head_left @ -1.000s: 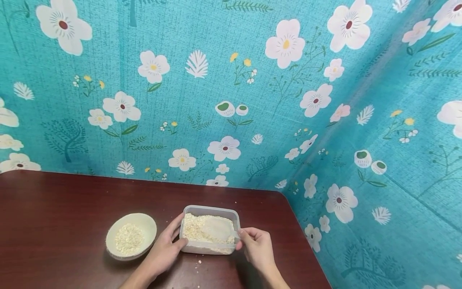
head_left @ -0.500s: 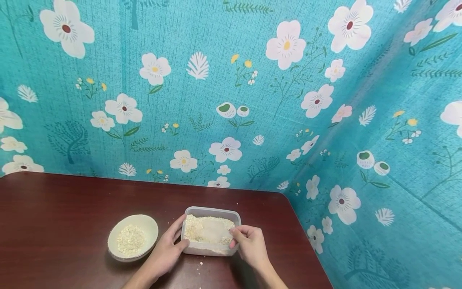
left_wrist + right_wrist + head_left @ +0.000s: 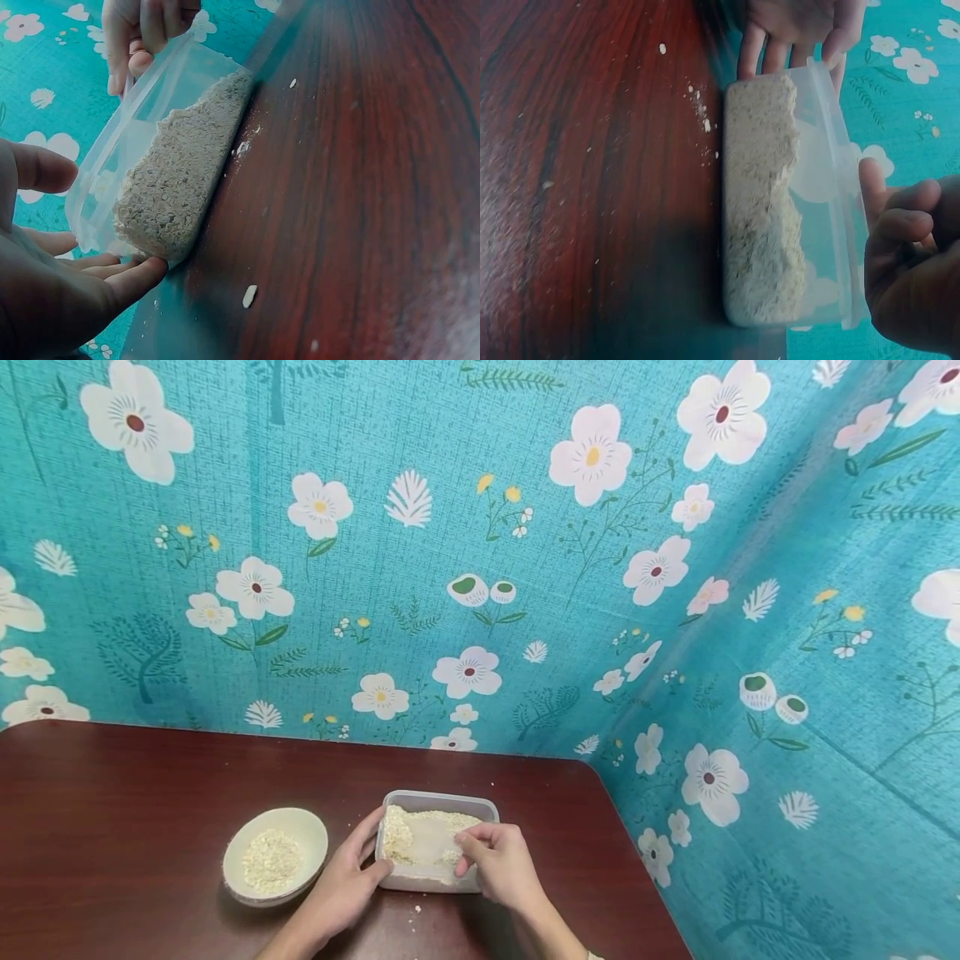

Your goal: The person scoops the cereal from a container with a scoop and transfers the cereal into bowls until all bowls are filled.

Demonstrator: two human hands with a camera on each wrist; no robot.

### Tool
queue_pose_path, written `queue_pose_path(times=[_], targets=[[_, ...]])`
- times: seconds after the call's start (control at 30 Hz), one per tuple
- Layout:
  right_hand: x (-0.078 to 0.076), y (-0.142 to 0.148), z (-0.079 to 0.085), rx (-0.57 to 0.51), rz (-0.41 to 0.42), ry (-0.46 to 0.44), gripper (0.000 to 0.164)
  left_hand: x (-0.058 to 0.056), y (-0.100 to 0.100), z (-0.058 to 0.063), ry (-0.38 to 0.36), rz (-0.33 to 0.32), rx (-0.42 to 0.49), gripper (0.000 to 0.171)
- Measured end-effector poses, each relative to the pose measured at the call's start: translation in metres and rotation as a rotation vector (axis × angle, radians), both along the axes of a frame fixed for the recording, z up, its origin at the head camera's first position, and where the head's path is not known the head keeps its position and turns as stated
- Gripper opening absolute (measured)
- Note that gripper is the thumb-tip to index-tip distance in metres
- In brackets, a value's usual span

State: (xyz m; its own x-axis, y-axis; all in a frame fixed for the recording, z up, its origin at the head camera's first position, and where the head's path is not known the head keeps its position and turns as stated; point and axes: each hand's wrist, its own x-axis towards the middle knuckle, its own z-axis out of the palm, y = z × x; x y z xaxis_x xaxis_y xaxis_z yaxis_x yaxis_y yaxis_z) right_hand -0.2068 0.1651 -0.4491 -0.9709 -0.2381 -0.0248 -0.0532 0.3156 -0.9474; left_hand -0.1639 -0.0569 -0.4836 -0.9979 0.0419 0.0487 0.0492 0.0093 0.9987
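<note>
A translucent plastic container (image 3: 429,882) of oats (image 3: 397,839) stands on the table in the head view. My left hand (image 3: 345,878) grips its left end, the thumb at the front corner and the fingers along the end wall. Over the container's right part, my right hand (image 3: 501,864) pinches the handle of a pale scoop (image 3: 429,837), whose broad head lies level among the oats. Most of the handle is hidden by the fingers. Through the side wall in the right wrist view, the oats (image 3: 761,187) form an uneven slope.
Left of the container is a pale bowl (image 3: 311,835) with a heap of oats (image 3: 272,860) in it. Loose flakes (image 3: 417,907) dot the dark red wooden table (image 3: 135,793). A turquoise floral cloth (image 3: 420,635) hangs behind the table and along its right side.
My right hand has moved left, from the container's right rim to over the oats, pushing the scoop leftward; oats now bank up at the left end. The left hand keeps its hold.
</note>
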Motion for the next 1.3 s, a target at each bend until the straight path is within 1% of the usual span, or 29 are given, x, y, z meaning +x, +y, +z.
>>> queue_pose_path(times=[0.17,0.37,0.43,0.57,0.7,0.87,1.03,1.3], targets=[[0.003,-0.007,0.002,0.019,0.024,0.018,0.019,0.000,0.001,-0.001,0.001,-0.001,0.003,0.072],[0.007,-0.014,0.002,-0.026,-0.008,0.009,0.019,0.001,0.002,0.001,0.008,0.003,-0.005,0.073],[0.010,-0.016,0.001,-0.045,-0.020,0.007,0.019,0.001,0.002,0.001,-0.001,0.008,-0.007,0.073],[0.016,-0.020,-0.001,-0.080,-0.019,-0.022,0.021,0.000,0.003,0.001,-0.012,0.012,-0.009,0.072],[0.022,-0.024,-0.004,-0.130,-0.004,-0.057,0.022,0.000,0.003,0.002,-0.017,0.010,-0.012,0.072],[0.028,-0.028,-0.011,-0.245,-0.002,-0.088,0.020,0.001,0.002,0.001,-0.013,0.014,-0.017,0.072],[0.033,-0.035,-0.017,-0.340,-0.052,-0.136,0.018,0.001,0.002,0.000,-0.005,0.016,-0.012,0.072],[0.039,-0.046,-0.024,-0.458,-0.150,-0.175,0.019,0.001,0.002,-0.002,0.012,0.016,-0.012,0.071]])
